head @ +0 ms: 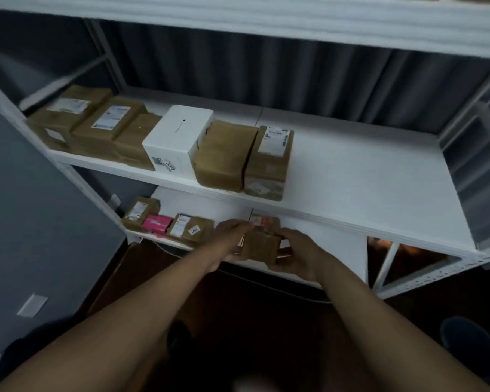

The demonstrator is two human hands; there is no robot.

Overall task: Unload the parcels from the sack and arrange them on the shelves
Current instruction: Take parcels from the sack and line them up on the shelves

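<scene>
From the head view, both my hands meet on a small brown parcel (pixel 260 247) at the front edge of the lower shelf (pixel 323 236); my left hand (pixel 229 236) has its grip laid over the parcel's top left side, fingers reaching along it; my right hand (pixel 296 254) has its grip curled round the right side and underside, so the parcel is held between the two. The picture is blurred here, and I cannot tell whether the parcel rests on the shelf or hangs just above it.

On the same lower shelf, to the left, sit a small brown box (pixel 139 213), a pink packet (pixel 156 223) just beside it, and a flat brown parcel with a white label (pixel 191 227) next to that.

The middle shelf (pixel 365 176) holds a row along its left half: two brown boxes with labels (pixel 65 114) (pixel 108 124), a plain brown one (pixel 137 140), a white box (pixel 177 138), a brown padded parcel (pixel 222 155), and a labelled brown box (pixel 270 161), each touching the next; the top shelf (pixel 294 18) shows only its underside.
</scene>
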